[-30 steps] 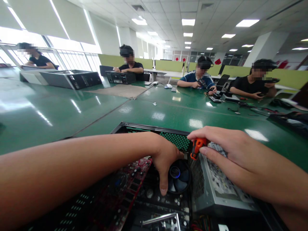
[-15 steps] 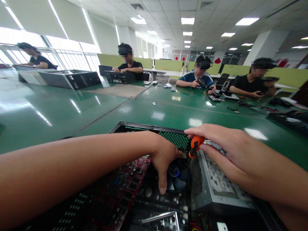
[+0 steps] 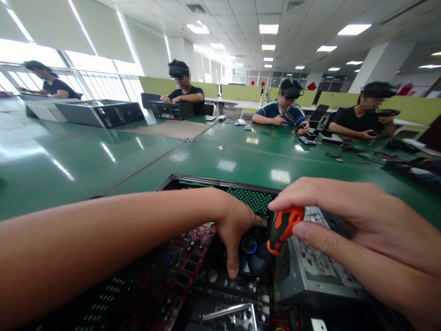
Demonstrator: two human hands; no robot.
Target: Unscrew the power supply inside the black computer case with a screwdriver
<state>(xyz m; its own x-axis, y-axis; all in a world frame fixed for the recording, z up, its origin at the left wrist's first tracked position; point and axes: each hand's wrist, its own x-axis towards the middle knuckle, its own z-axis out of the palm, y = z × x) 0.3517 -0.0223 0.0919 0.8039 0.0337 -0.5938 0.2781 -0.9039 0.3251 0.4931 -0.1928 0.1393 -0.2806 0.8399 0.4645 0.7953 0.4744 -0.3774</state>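
An open computer case [image 3: 206, 180] lies in front of me. My left hand [image 3: 236, 225] reaches into it, with the thumb pointing down at the left edge of a black cooling fan [image 3: 258, 264]. The other fingers curl over the fan's far side and are mostly hidden. Between thumb and fingers, my right hand [image 3: 344, 216] grips an orange and black screwdriver [image 3: 284, 230] by its handle. The handle is tilted, its lower end beside the fan; the shaft and tip cannot be made out. A red circuit board [image 3: 195, 253] sits left of the fan.
A metal power supply box [image 3: 296, 276] stands right of the fan. Nearer me are a silver bracket [image 3: 237, 312] and coloured wires [image 3: 287, 319]. Across the green table [image 3: 155, 161], several people work near other computer cases [image 3: 99, 112], with tools and cables at right.
My right hand and the screwdriver have shifted slightly right and towards me, and more of the handle shows. The left hand stays in place on the fan.
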